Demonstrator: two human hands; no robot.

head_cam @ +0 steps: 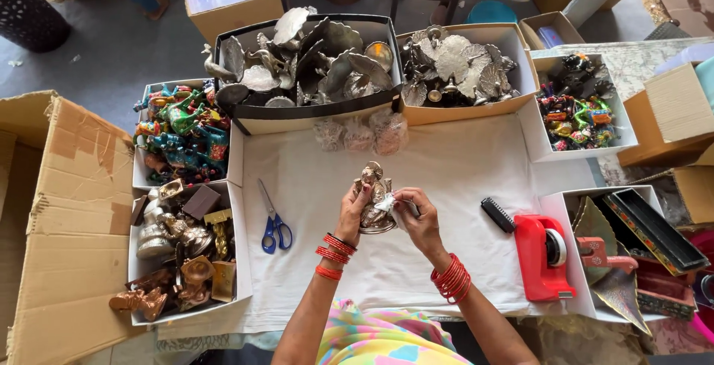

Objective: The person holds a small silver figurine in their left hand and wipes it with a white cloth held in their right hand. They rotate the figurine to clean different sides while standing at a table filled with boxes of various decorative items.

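A white cloth [446, 179] covers the work surface, ringed by open boxes: a black-edged box of silver metal peacocks [309, 60], a tray of painted figurines [182, 131] and a tray of brass ornaments [182, 250]. A red tape dispenser [544, 255] sits at right, blue-handled scissors [274, 224] at left. At centre, the left hand [354, 209] grips a small brass idol [374, 195] upright, while the right hand [419, 216] pinches a white scrap [388, 203] against it.
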